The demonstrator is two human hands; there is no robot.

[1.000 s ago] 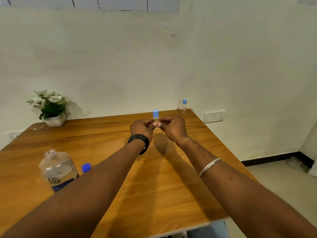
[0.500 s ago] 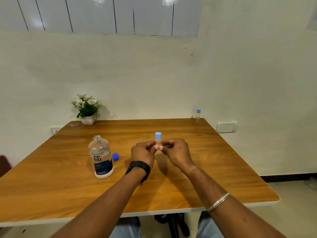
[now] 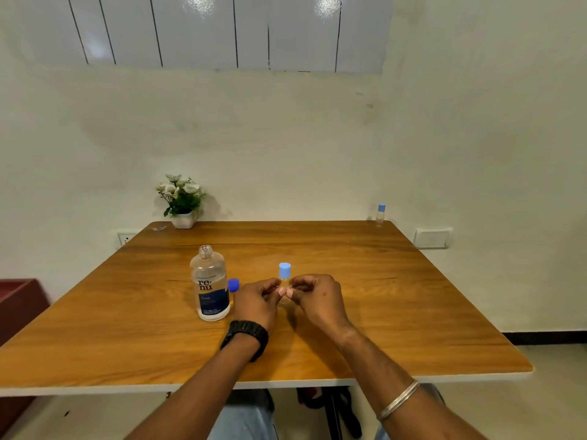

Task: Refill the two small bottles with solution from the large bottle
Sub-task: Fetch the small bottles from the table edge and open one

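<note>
A small clear bottle with a light blue cap [image 3: 284, 270] stands upright between my two hands above the wooden table [image 3: 365, 296]. My left hand [image 3: 256, 300] and my right hand [image 3: 317, 299] both pinch its body with curled fingers, fingertips meeting in front of it. To the left stands the large clear bottle [image 3: 210, 285], uncapped, with a dark blue label. Its blue cap [image 3: 233, 284] lies just right of it on the table. A second small bottle with a blue cap [image 3: 380, 213] stands at the far right corner.
A white pot of white flowers [image 3: 182, 200] sits at the table's far left corner against the wall. A dark red box [image 3: 16, 300] stands on the floor to the left. A wall switch plate [image 3: 432, 238] is to the right.
The view has pulled back and tilted up, so more of the table and wall shows. Both hands keep pinching the small bottle and have come nearer to the table's front.
</note>
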